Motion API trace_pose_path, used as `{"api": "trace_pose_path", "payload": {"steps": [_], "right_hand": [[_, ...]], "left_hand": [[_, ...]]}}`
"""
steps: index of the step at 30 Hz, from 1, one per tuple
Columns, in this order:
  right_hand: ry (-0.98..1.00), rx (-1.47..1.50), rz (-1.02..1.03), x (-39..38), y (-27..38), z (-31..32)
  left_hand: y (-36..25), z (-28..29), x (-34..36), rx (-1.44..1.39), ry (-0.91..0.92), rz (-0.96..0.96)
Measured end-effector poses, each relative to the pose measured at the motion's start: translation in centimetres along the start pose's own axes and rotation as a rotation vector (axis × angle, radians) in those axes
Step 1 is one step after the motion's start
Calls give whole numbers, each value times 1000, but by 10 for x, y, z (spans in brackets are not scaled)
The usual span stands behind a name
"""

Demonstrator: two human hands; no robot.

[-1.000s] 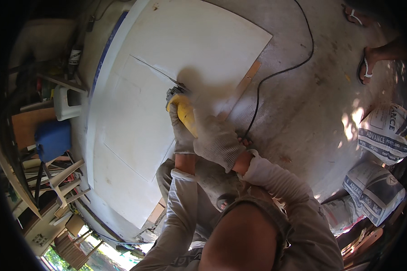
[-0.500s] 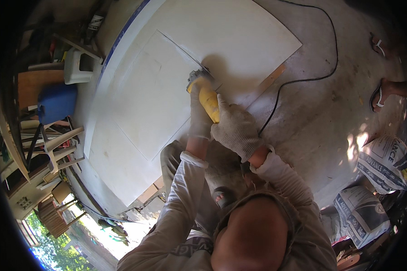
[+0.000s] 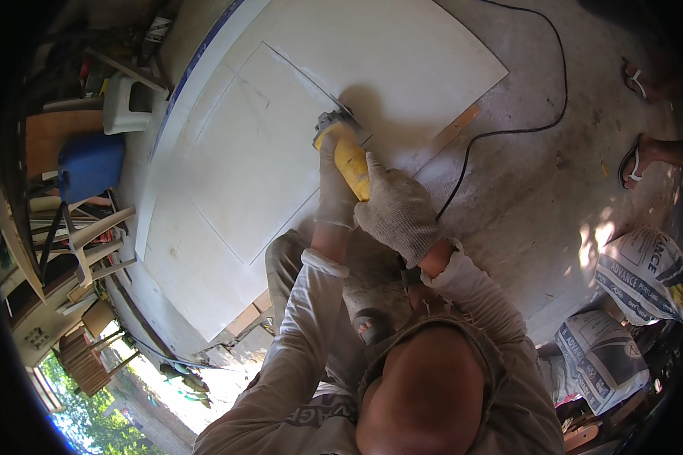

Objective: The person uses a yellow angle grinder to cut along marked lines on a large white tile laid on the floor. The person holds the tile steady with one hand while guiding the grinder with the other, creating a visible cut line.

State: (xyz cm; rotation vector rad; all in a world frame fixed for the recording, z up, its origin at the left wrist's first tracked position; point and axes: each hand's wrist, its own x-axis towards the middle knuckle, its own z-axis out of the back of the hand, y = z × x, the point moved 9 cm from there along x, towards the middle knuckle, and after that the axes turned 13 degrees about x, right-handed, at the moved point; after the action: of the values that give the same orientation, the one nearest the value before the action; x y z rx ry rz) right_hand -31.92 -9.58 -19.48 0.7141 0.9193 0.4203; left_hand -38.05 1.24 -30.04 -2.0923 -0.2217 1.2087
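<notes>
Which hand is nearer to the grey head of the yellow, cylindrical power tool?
Left. The pale-gloved left hand holds the tool just behind its grey head; the gloved right hand is farther, at the rear.

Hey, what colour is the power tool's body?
The power tool's body is yellow, seen best in the head view.

Centre of frame: both hands gloved. Left hand [image 3: 335,186] holds the front part of a yellow power tool [image 3: 349,161]; right hand [image 3: 397,208] is at its rear end. Tool's grey head sits near a dark line [image 3: 300,71] on a large pale board [image 3: 410,45], upper middle. Black cord [image 3: 508,130] curves through upper right. Sandalled foot [image 3: 636,161], right edge; sacks [image 3: 639,265], lower right. Blue panel [image 3: 91,167], left side.
</notes>
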Motion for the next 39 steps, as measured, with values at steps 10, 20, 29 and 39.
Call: {"api": "trace_pose_path", "payload": {"steps": [10,20,29,39], "right_hand": [[-17,33,29,-2,-1,-1],[-107,49,156,-8,-12,-12],[-152,-35,187,-15,-22,-18],[-102,-33,133,-11,-22,-17]], "left_hand": [[6,5,2,-33,30,-7],[15,3,-3,-176,78,54],[30,14,5,-190,129,75],[31,14,2,-153,86,91]]}}
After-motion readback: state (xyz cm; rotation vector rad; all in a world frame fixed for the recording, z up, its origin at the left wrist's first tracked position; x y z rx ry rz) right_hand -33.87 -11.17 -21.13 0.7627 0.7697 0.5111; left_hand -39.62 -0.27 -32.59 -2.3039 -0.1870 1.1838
